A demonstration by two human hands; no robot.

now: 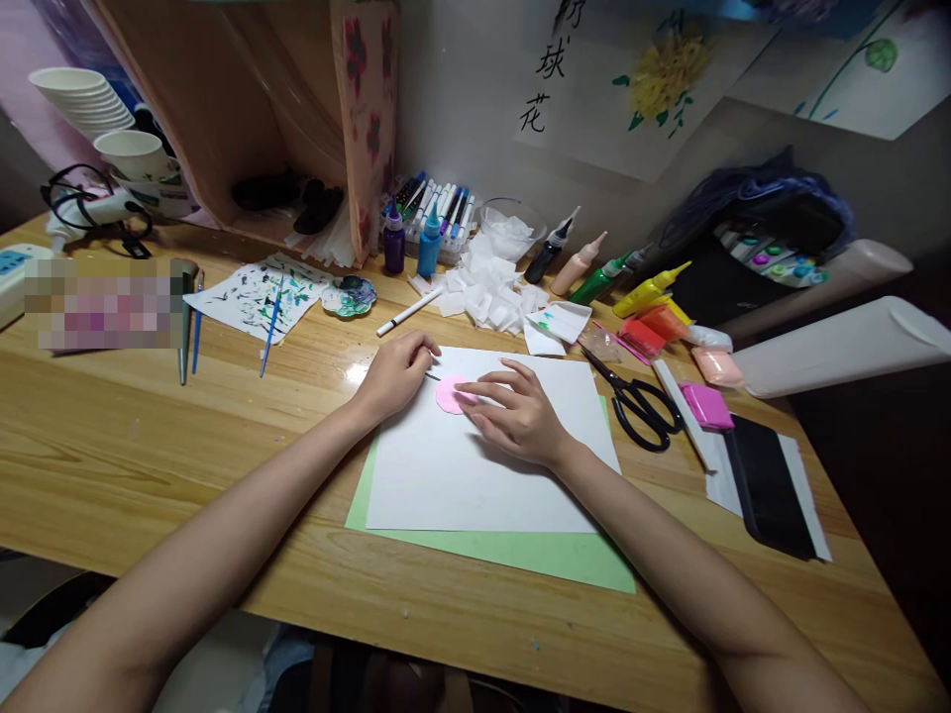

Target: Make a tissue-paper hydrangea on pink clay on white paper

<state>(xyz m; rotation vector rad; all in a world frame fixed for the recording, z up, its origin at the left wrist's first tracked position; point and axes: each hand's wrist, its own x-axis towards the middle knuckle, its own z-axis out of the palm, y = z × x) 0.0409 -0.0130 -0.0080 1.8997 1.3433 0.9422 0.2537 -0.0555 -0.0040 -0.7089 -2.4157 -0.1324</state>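
Nearest, past the desk's front edge, lie shapes too dim to make out; above them a green sheet shows only in part, at 5 o'clock from the pink disc and along one side, mostly covered by a white sheet. The pink disc lies towards the far edge of that white sheet, its right side partly hidden by the right hand, whose fingers are spread apart, the foremost tips at the disc. At 9 o'clock the left hand is curled; a thin dark stick pokes out by its fingers, but I cannot tell how firmly they hold it. Black-handled scissors sit at 3 o'clock, a white pen at 11. Towards 10 o'clock a pixelated patch conceals an item. Torn white paper heaps near 1 o'clock and a yellow bottle leans at 2. Farthest, between 12 and 1, a wall poster reads 球 and 花, the character above them cut off by the frame, beside a yellow flower.
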